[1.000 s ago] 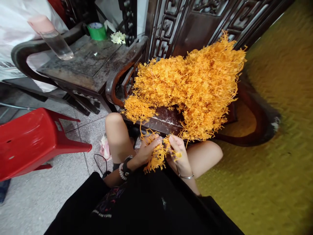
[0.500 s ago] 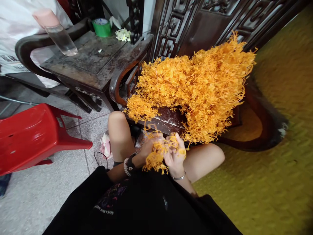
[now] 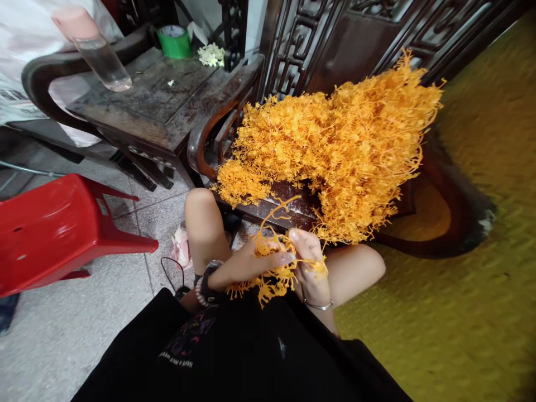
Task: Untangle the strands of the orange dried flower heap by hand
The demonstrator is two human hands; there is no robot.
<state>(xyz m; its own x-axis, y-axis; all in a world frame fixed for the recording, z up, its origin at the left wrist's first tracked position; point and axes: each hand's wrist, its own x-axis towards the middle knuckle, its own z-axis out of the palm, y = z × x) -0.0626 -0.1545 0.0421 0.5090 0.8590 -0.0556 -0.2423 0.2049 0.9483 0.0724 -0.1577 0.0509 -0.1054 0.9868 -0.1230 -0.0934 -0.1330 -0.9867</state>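
Above my lap, my left hand (image 3: 260, 261) is closed around a small bunch of orange plastic flower sprigs (image 3: 274, 287), whose branched ends hang below the fingers. One thin stem sticks up and away from the bunch. Close beside it, my right hand (image 3: 312, 265) has its fingers bent in on an orange sprig, with the thumb pointing up; a bit of orange shows across the palm. Beyond my knees a big heap of the same sprigs (image 3: 335, 139) covers the dark wooden chair (image 3: 293, 206), with a smaller clump (image 3: 240, 183) at its left.
On the left stands a red plastic stool (image 3: 50, 234). A dark side table (image 3: 154, 100) bears a pink-capped bottle (image 3: 100, 58), green tape (image 3: 175, 44) and pale flower pieces (image 3: 211, 54). A pink and white item (image 3: 181, 248) lies on the floor. The chair's curved armrest (image 3: 456, 223) is at right.
My left hand has turned, its fingers now reaching across toward the right hand. My right hand has shifted slightly right. A longer orange stem now extends upward from the bunch.
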